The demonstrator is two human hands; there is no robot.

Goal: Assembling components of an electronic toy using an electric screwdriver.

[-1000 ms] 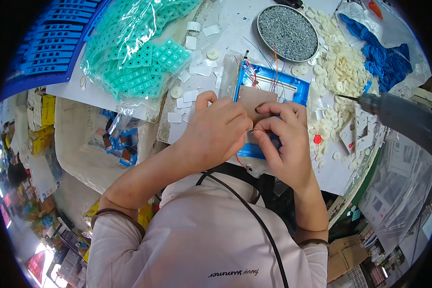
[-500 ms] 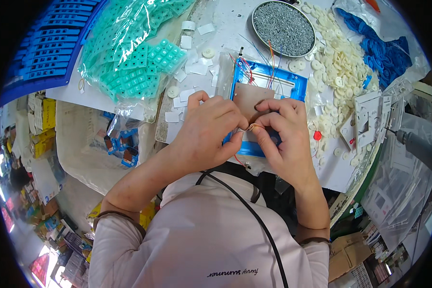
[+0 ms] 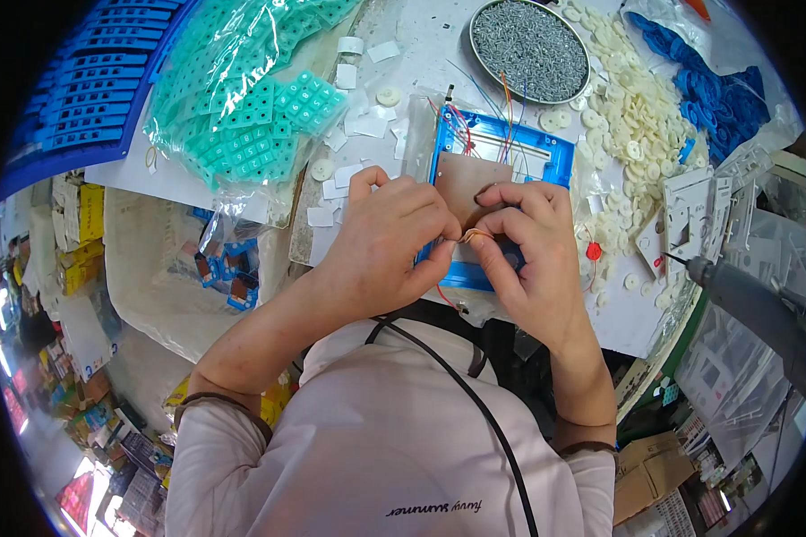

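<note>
Thin orange and pale wires (image 3: pixel 476 234) run between the fingertips of both hands. My left hand (image 3: pixel 385 237) closes thumb and forefinger on their left end. Facing it, my right hand (image 3: pixel 535 242) pinches the same wires between thumb and finger, its other fingers curled. Both are just above a blue plastic casing (image 3: pixel 560 159), which lies open on the table. A flat brown board (image 3: pixel 464 177) sits in the casing, partly covered by my fingers. Red and blue wires (image 3: pixel 508 112) stick up at its far side. The exact wire ends are hidden by my fingertips.
A round dish of small screws (image 3: pixel 530 52) stands behind the casing. Cream plastic discs (image 3: pixel 631 116) are heaped at right, with blue parts (image 3: pixel 721 94) beyond. Bagged green keypads (image 3: pixel 251 116) lie at left. A grey electric screwdriver (image 3: pixel 752 309) juts in at far right.
The grey screwdriver at the right has swung further in, leftward over the table edge. Both hands stay nearly in place, still pinching the wires.
</note>
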